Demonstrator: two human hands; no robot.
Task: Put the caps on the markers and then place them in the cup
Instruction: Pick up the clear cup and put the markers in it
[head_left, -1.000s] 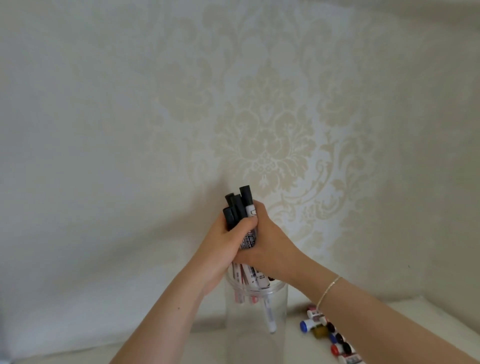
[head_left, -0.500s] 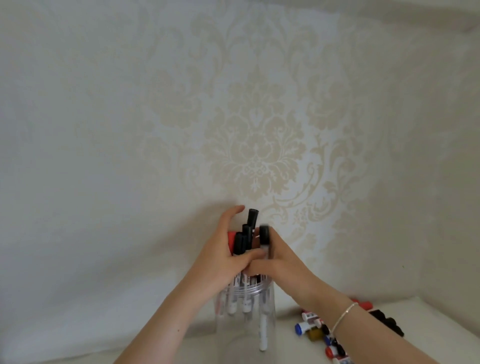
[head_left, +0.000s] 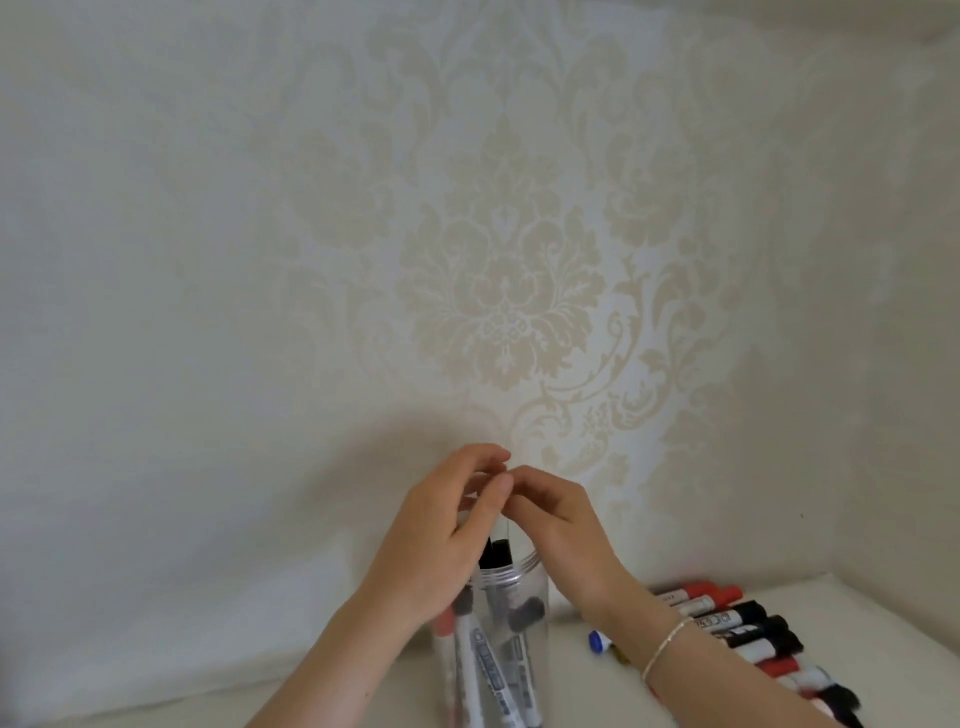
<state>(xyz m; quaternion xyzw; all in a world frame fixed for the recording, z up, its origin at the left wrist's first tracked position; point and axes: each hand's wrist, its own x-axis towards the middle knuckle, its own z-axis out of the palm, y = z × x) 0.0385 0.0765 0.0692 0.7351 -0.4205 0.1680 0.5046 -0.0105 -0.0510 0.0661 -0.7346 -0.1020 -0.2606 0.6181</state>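
Capped markers (head_left: 480, 660) stand in clear plastic cup (head_left: 537, 613); left hand (head_left: 441, 540), right hand (head_left: 561, 525) above rim, fingers loosely curled, empty. Next: fetch loose markers (head_left: 737, 623) on white table (head_left: 883, 613).

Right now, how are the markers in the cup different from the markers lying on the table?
The markers in the cup stand nearly upright inside the clear cup; the markers on the table lie flat in a row. The cup group sits under both hands, the table group beside the right wrist. Both groups have caps on.

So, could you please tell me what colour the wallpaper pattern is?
Beige damask on off-white wallpaper, clearest in the head view.
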